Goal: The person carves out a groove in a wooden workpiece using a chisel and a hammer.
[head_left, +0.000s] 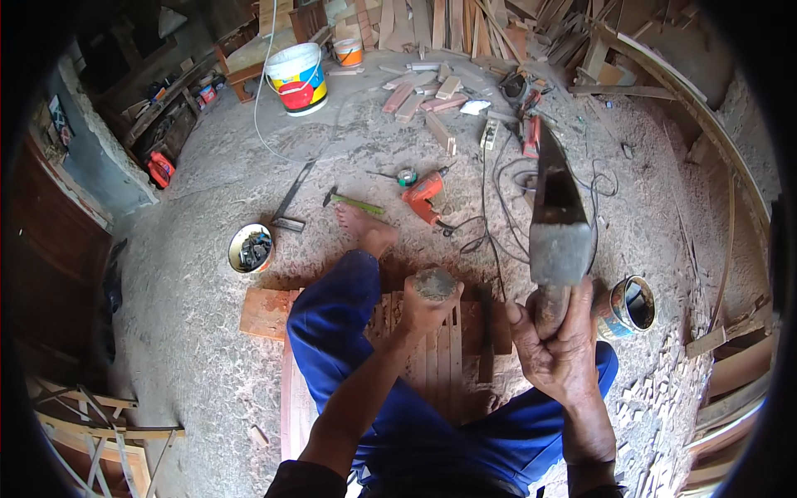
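Gripping a stout wooden handle (551,311), the right hand (564,365) holds up a heavy grey metal tool head (561,256) right of centre in the frame, its dark, tapering end pointing to the top; the thumb lies along the left of the handle and the fingers along the right. The left hand (425,315), near the centre, is clenched around an upright object with a round, worn, grey end (436,284); its lower part is hidden by the fist. Beneath that hand lie pale, narrow wooden strips (455,357), and to their left a reddish-brown wooden block (266,313) shows beside the knee of the blue trousers (332,300).

A bare foot (365,229) rests on the dusty grey floor (195,249), just below a small hammer with a green handle (357,202). Left of the hammer lies a dark metal try square (289,224), and to its right an orange-red power drill (423,192). A small pale bucket (237,247) of dark pieces stands left of centre; an open, paint-stained tin (613,319) stands right of the right hand. Toward the upper left is a multicoloured plastic bucket (299,93); reddish wood offcuts (407,108) lie scattered at upper centre.
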Demonstrator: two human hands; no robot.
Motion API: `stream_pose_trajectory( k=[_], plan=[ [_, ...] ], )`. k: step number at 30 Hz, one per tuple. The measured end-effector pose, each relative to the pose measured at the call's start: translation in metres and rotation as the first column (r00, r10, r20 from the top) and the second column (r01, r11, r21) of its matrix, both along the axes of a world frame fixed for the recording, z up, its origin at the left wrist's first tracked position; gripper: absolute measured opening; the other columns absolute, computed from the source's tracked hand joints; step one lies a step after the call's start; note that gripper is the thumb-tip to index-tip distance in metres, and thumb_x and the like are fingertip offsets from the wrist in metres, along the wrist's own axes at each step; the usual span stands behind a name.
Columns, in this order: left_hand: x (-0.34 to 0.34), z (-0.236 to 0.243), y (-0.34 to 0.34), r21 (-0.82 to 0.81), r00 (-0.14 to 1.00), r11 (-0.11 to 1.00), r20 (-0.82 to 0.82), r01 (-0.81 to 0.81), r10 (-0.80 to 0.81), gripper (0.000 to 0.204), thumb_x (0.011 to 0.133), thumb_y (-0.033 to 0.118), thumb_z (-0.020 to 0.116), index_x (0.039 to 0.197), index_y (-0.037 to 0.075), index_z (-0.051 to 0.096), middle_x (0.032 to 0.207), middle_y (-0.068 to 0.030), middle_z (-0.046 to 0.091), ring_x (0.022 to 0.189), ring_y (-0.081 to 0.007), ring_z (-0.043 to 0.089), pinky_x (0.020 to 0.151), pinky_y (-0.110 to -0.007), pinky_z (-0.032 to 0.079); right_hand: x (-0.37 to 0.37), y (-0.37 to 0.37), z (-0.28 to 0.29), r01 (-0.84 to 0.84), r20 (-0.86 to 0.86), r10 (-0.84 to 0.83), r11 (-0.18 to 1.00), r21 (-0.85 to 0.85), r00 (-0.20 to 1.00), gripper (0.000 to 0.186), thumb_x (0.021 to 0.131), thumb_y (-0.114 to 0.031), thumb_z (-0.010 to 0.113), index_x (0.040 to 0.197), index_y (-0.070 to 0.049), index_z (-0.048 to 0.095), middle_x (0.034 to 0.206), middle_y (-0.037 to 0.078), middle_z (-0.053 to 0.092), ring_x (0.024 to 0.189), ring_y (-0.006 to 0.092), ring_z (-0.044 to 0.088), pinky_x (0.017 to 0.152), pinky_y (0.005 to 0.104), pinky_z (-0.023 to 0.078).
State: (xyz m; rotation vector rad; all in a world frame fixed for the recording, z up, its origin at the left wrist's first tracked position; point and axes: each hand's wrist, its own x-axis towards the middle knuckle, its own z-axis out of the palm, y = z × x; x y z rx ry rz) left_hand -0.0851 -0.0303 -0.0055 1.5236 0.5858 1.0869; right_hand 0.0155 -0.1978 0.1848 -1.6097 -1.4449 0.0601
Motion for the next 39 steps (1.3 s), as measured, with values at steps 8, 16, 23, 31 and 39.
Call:
stream_pose_trajectory(
  k=[8,16,23,31,39],
  plan=[
    [0.004,-0.033,-0.003,0.381,0.997,0.922,0.064,-0.069,0.048,0.030,0.073,0.009,0.084,0.097,0.003,0.068,0.090,-0.0067,0.072,0.077,-0.0183,0.068,0.071,-0.033,0.055,0.009,-0.015,-0.054,-0.031,0.320,0.197,0.889,-0.457,0.927,0.064,0.086,-0.004,0.064,0.145,-0.004,0.038,0.078,0.015,0.068,0.068,0.0261,0.070,0.062,0.0412,0.057],
    [-0.011,-0.014,-0.003,0.323,0.996,0.945,-0.037,-0.059,0.075,0.027,0.076,0.016,0.086,0.089,0.005,0.066,0.080,-0.0022,0.070,0.071,-0.0134,0.067,0.067,-0.030,0.054,0.002,-0.038,0.111,0.343,-0.512,-0.124,0.868,0.359,0.850,0.015,0.089,-0.010,0.063,0.096,0.002,0.060,0.075,0.006,0.058,0.063,0.0137,0.053,0.059,0.0294,0.049],
    [-0.003,-0.017,0.000,0.050,0.997,0.996,0.000,0.073,-0.073,0.026,0.076,0.014,0.085,0.091,0.004,0.065,0.080,-0.0021,0.068,0.072,-0.0131,0.064,0.067,-0.031,0.053,0.005,-0.013,0.018,0.174,0.502,0.071,0.888,-0.425,0.862,0.065,0.078,-0.002,0.069,0.138,-0.002,0.043,0.112,0.019,0.062,0.070,0.0336,0.066,0.066,0.0434,0.056],
    [-0.002,0.016,-0.001,0.117,0.995,0.989,-0.034,0.092,-0.089,0.017,0.083,0.006,0.077,0.097,0.002,0.066,0.089,-0.0073,0.071,0.078,-0.0136,0.065,0.071,-0.030,0.053,0.001,-0.024,-0.086,-0.018,-0.130,-0.042,0.901,-0.433,0.991,0.051,0.090,-0.013,0.066,0.136,-0.005,0.045,0.090,0.008,0.067,0.072,0.0270,0.068,0.066,0.0380,0.056],
    [-0.033,0.016,-0.008,-0.119,1.000,0.993,0.019,0.012,-0.010,0.023,0.082,0.012,0.082,0.077,0.006,0.060,0.071,0.0012,0.061,0.065,-0.0074,0.057,0.061,-0.025,0.047,-0.024,-0.074,-0.205,-0.326,-0.954,-0.285,0.897,-0.298,0.090,0.053,0.082,-0.003,0.067,0.130,-0.004,0.047,0.073,0.006,0.057,0.046,0.0162,0.054,0.042,0.0301,0.048]
  ],
)
